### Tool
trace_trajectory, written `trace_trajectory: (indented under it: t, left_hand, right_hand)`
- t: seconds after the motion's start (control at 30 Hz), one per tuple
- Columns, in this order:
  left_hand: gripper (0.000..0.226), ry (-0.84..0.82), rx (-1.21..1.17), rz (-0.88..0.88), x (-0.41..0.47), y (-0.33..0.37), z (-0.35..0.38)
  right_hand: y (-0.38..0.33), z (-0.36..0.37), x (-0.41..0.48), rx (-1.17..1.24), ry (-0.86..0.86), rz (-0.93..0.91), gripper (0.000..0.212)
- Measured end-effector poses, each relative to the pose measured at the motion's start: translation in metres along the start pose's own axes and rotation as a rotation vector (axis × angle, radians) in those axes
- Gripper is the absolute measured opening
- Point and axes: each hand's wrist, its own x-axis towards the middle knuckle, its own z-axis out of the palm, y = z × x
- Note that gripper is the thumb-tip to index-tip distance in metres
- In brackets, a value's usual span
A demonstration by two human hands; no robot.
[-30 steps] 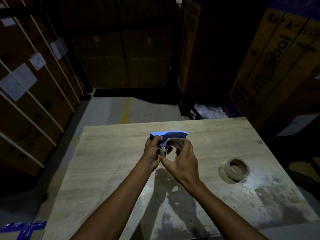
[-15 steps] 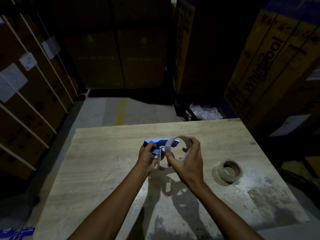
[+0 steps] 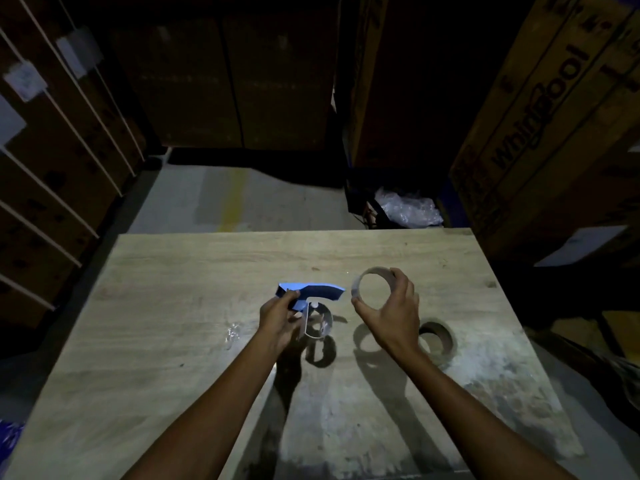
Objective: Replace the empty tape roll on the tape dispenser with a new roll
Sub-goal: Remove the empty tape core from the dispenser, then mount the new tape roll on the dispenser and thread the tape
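A blue tape dispenser [image 3: 313, 293] with a pale metal frame is held above the wooden table [image 3: 173, 306] by my left hand [image 3: 280, 315], which grips its handle end. Its spindle area looks bare. To its right, my right hand [image 3: 393, 311] holds the empty cardboard core [image 3: 360, 282], a thin ring, pinched between thumb and fingers and apart from the dispenser. A fuller roll of tape [image 3: 441, 339] lies flat on the table, partly hidden behind my right wrist.
Tall cardboard boxes [image 3: 540, 109] stand close on the right and at the back, strapped cartons on the left. Crumpled clear plastic [image 3: 408, 211] lies on the floor beyond the table's far edge. The scene is dim.
My right hand has pulled the empty core off the dispenser and carried it to the right. My left hand keeps hold of the dispenser.
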Motion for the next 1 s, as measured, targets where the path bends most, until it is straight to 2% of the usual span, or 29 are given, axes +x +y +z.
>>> trace_trajectory:
  t: [0.13, 0.33, 0.47, 0.6, 0.77, 0.93, 1.0]
  left_hand:
    - [0.023, 0.062, -0.029, 0.006, 0.013, -0.013, 0.007]
    - [0.011, 0.208, -0.076, 0.007, 0.026, -0.030, 0.014]
    - [0.013, 0.266, -0.095, 0.023, 0.035, -0.038, 0.019]
    - [0.013, 0.305, -0.110, 0.040, 0.044, -0.045, 0.016]
    - [0.018, 0.362, -0.064, 0.054, 0.049, -0.049, 0.013]
    - [0.012, 0.371, 0.031, 0.079, 0.052, -0.050, 0.008]
    - [0.021, 0.400, 0.102, 0.106, 0.052, -0.053, 0.007]
  right_hand:
    - [0.040, 0.001, 0.045, -0.105, -0.090, 0.035, 0.094]
    - [0.087, 0.016, 0.092, -0.236, -0.317, 0.089, 0.089]
    - [0.107, 0.025, 0.104, -0.334, -0.407, 0.085, 0.090]
    - [0.121, 0.030, 0.108, -0.415, -0.445, 0.063, 0.093]
    - [0.139, 0.033, 0.110, -0.389, -0.489, 0.061, 0.092]
    - [0.147, 0.027, 0.113, -0.343, -0.550, 0.065, 0.116]
    - [0.146, 0.020, 0.109, -0.320, -0.500, 0.061, 0.112]
